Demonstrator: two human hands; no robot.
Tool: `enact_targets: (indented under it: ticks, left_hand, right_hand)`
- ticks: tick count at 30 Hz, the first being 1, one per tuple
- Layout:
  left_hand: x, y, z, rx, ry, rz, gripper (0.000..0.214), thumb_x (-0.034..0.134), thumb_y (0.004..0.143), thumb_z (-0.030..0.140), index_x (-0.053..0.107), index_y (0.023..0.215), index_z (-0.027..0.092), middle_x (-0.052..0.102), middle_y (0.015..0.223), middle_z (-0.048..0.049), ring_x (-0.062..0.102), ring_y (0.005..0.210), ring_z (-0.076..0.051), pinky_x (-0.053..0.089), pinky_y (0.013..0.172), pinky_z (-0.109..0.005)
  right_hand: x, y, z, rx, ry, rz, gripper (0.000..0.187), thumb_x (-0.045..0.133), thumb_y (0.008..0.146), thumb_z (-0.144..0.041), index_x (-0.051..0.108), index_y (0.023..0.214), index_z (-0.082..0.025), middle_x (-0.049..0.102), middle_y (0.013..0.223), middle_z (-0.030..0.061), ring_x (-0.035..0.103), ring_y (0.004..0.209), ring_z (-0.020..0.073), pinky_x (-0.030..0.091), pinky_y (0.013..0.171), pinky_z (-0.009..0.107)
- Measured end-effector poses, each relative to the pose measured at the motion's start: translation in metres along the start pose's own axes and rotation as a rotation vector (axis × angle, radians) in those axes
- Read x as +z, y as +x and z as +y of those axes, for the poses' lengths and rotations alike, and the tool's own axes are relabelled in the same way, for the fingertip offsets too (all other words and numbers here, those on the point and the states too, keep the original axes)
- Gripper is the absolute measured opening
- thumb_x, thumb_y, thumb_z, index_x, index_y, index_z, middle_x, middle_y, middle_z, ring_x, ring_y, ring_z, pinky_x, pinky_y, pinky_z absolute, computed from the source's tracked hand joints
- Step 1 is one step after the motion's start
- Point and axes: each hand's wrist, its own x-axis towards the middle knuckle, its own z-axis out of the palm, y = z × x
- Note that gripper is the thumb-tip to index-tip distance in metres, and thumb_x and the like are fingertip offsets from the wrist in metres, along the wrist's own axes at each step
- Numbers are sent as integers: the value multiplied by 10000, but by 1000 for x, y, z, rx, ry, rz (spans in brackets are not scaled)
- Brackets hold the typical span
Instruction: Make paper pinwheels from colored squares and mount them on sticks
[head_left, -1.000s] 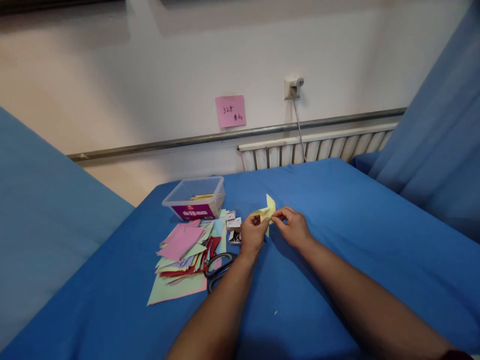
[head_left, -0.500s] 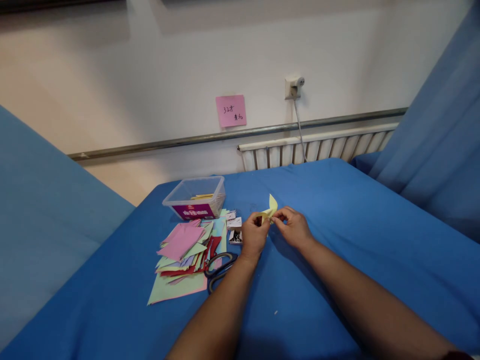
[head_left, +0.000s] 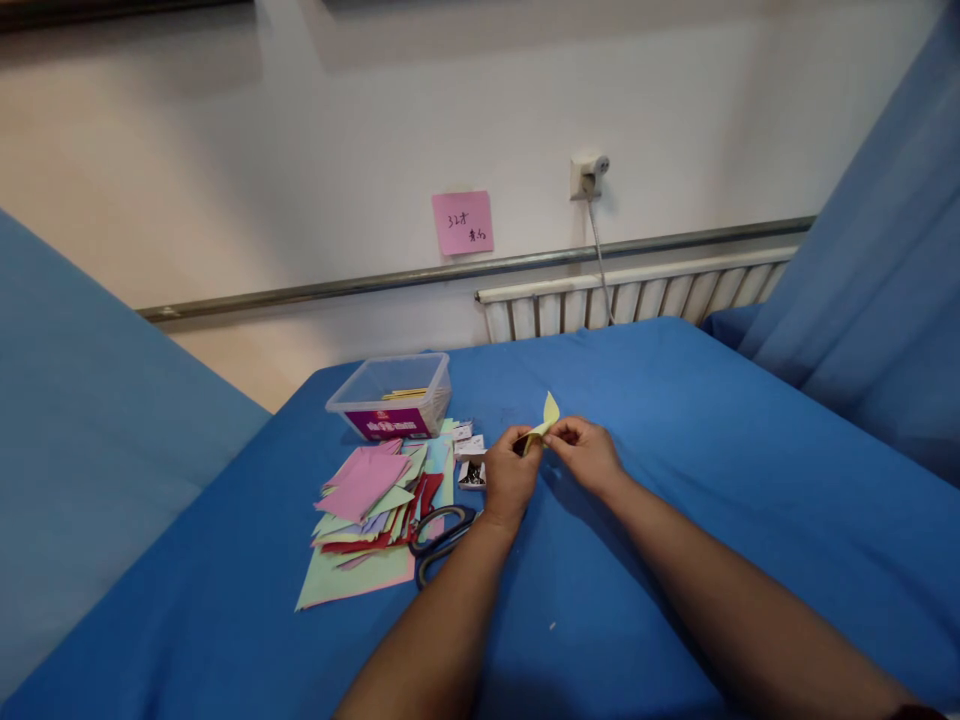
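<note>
A piece of yellow paper (head_left: 551,409) is pinched between my two hands above the blue cloth, one curved tip of it pointing up. My left hand (head_left: 511,474) grips its left side, fingers closed. At its right side, the thumb and fingertips of my right hand (head_left: 587,453) press on the paper; whether they also hold something small is hidden. Just left of my left hand sits a small open white box (head_left: 472,473) with dark little pieces inside. The scissors (head_left: 444,527) lie partly beneath my left forearm.
Left of my hands lies a stack of coloured paper pieces (head_left: 367,485). Behind it stands a clear plastic tub (head_left: 390,385) holding thin yellow sticks. A blue cloth (head_left: 675,620) covers the table. A radiator (head_left: 645,295) and a pink note (head_left: 462,222) are at the wall.
The yellow paper has turned slightly, its upright tip shifting right and narrowing. Both hands keep their grip in almost the same place.
</note>
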Motion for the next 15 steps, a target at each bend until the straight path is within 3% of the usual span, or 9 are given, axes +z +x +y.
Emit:
enact_targets:
  ticks: [5, 12, 15]
  left_hand:
    - [2, -1, 3, -2, -28, -21, 105, 631, 702, 249, 673, 754, 167, 649, 685, 1, 560, 646, -138, 410, 626, -239]
    - [2, 3, -3, -102, -152, 10, 160, 695, 623, 242, 675, 751, 148, 618, 621, 14, 505, 564, -112, 374, 557, -222]
    - [2, 5, -5, -114, -176, 9, 169, 709, 613, 251, 675, 745, 151, 608, 611, 18, 496, 552, -106, 369, 546, -218]
  right_hand:
    - [-1, 2, 1, -47, 65, 41, 86, 640, 717, -277, 637, 670, -206, 663, 841, 32, 618, 792, 170, 470, 787, 319]
    - [3, 3, 2, 27, 220, -5, 124, 666, 702, -297, 587, 719, -203, 664, 744, 20, 636, 730, 170, 501, 750, 325]
    - [3, 4, 3, 25, 243, 35, 238, 681, 687, -289, 581, 885, -203, 679, 820, 37, 649, 770, 178, 509, 751, 331]
